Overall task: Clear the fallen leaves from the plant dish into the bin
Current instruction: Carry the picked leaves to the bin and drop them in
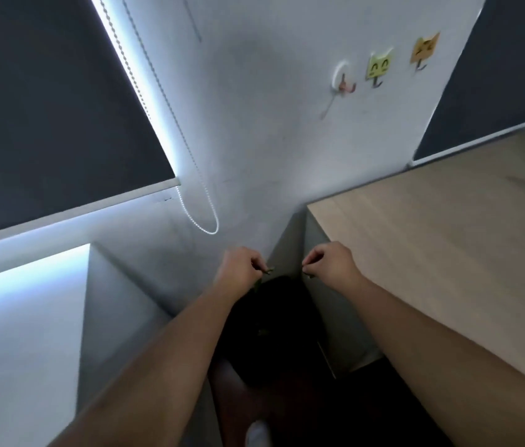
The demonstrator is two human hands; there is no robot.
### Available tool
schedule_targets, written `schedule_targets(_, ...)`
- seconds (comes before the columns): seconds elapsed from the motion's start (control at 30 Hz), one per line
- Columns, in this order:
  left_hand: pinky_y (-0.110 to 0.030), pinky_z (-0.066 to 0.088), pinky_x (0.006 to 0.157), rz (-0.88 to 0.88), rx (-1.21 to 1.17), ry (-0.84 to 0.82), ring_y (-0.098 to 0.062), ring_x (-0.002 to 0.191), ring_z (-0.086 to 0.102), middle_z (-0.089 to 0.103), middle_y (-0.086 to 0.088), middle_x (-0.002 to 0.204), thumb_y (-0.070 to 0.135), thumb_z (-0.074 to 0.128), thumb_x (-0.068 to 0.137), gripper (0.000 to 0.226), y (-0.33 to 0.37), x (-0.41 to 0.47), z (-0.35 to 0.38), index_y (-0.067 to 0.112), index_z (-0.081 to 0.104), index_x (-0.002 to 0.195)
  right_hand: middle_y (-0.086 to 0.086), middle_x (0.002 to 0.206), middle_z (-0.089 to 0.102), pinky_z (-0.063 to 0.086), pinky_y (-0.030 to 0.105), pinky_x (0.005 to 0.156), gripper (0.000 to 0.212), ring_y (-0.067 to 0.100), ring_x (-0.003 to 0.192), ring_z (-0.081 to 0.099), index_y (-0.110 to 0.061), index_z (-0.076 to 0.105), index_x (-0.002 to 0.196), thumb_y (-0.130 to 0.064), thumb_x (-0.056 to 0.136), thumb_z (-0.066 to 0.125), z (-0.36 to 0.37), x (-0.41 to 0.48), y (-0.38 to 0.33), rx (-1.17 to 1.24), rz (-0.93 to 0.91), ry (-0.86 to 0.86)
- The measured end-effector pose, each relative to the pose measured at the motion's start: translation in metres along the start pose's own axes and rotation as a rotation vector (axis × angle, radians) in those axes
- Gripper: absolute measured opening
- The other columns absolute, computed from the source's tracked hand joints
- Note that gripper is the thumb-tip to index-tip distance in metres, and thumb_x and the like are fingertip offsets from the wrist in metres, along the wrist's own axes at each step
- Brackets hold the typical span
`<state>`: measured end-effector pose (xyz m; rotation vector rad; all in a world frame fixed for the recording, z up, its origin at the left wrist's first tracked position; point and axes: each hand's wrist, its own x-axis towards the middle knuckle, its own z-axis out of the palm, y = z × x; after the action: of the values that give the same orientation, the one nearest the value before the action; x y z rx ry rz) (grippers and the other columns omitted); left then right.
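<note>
While our left hand and right hand each pinch small green fallen leaves just above the black bin, which stands beside the pale wooden desk, we judge the drop is in hand: next, fingers must part squarely over the bin's mouth.

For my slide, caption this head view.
Left hand and right hand each pinch leaves over the dark bin.

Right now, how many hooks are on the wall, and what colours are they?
White hook: 1
Green cat hook: 1
Orange cat hook: 1
Total: 3 hooks
</note>
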<state>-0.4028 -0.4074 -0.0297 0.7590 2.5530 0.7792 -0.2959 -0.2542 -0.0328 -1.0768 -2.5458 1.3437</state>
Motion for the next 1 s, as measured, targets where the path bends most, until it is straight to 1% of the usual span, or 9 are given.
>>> schedule_targets(0.07,-0.018,0.041,0.062,-0.047,0.008,-0.021,-0.017,0.072,0.062,0.075,-0.014,0.085,-0.002,0.067,0.068,0.017,-0.038,0.011,0.0,0.008,0.077,0.078,0.004,0.072,0.07,0.037,0.005,0.05,0.003,0.011,0.067,0.06,-0.012,0.074,0.071,-0.01,0.069,0.075,0.032,0.015,-0.004,-0.022,0.02,-0.023)
schedule_targets(0.17,-0.025,0.05,0.071,-0.125,0.009,-0.084,-0.026,0.08,0.069,0.076,-0.015,0.085,0.0,0.068,0.07,0.016,-0.084,0.02,0.022,0.007,0.077,0.08,0.007,0.075,0.072,0.039,0.013,0.055,0.003,0.011,0.067,0.059,-0.01,0.073,0.07,-0.007,0.07,0.074,0.077,0.035,0.011,-0.038,0.067,-0.057)
schedule_targets(0.23,-0.025,0.05,0.07,-0.19,-0.009,-0.128,-0.028,0.08,0.069,0.076,-0.015,0.085,0.001,0.068,0.073,0.013,-0.115,0.023,0.048,0.006,0.077,0.08,0.007,0.077,0.072,0.041,0.016,0.06,0.005,0.01,0.069,0.058,-0.011,0.072,0.07,-0.006,0.072,0.073,0.105,0.049,0.03,-0.077,0.116,-0.098)
schedule_targets(0.33,-0.022,0.048,0.065,-0.299,-0.045,-0.181,-0.022,0.073,0.066,0.075,-0.011,0.082,0.001,0.069,0.075,0.011,-0.162,0.029,0.098,0.008,0.076,0.078,0.004,0.075,0.067,0.039,0.005,0.046,0.006,0.009,0.065,0.055,-0.009,0.071,0.072,-0.004,0.075,0.071,0.15,0.076,0.07,-0.098,0.167,-0.155)
schedule_targets(0.4,-0.02,0.045,0.065,-0.342,-0.065,-0.19,-0.014,0.07,0.061,0.071,-0.006,0.079,0.002,0.068,0.077,0.01,-0.184,0.036,0.124,0.008,0.076,0.077,0.003,0.074,0.065,0.036,0.004,0.046,0.005,0.011,0.067,0.057,-0.008,0.072,0.074,-0.003,0.075,0.07,0.174,0.092,0.093,-0.103,0.189,-0.166)
schedule_targets(0.57,-0.022,0.049,0.066,-0.402,-0.108,-0.147,-0.013,0.071,0.061,0.064,0.0,0.073,0.005,0.069,0.078,0.01,-0.236,0.074,0.193,0.012,0.074,0.074,0.003,0.077,0.064,0.042,0.02,0.062,0.005,0.013,0.072,0.058,-0.008,0.071,0.075,-0.005,0.077,0.069,0.246,0.136,0.152,-0.094,0.213,-0.191)
schedule_targets(0.7,-0.023,0.052,0.076,-0.417,-0.132,-0.144,-0.019,0.086,0.068,0.072,-0.006,0.086,0.01,0.07,0.079,0.004,-0.264,0.095,0.232,0.012,0.073,0.081,0.009,0.085,0.068,0.045,0.023,0.07,0.005,0.018,0.079,0.06,-0.01,0.072,0.082,-0.008,0.08,0.068,0.284,0.157,0.192,-0.07,0.207,-0.212)
schedule_targets(0.83,-0.029,0.051,0.087,-0.386,-0.089,-0.215,-0.02,0.102,0.064,0.071,-0.005,0.11,0.03,0.063,0.086,0.026,-0.272,0.106,0.239,0.02,0.067,0.11,0.014,0.107,0.069,0.045,0.021,0.08,0.021,0.026,0.097,0.063,-0.016,0.07,0.105,-0.013,0.087,0.061,0.291,0.171,0.212,-0.092,0.225,-0.258)
schedule_targets(1.0,-0.036,0.054,0.089,-0.373,0.027,-0.268,-0.022,0.107,0.063,0.064,-0.003,0.126,0.035,0.059,0.089,0.037,-0.25,0.098,0.208,0.03,0.056,0.125,0.015,0.113,0.067,0.047,0.024,0.08,0.021,0.026,0.099,0.063,-0.02,0.069,0.106,-0.015,0.088,0.058,0.262,0.162,0.193,-0.127,0.185,-0.29)
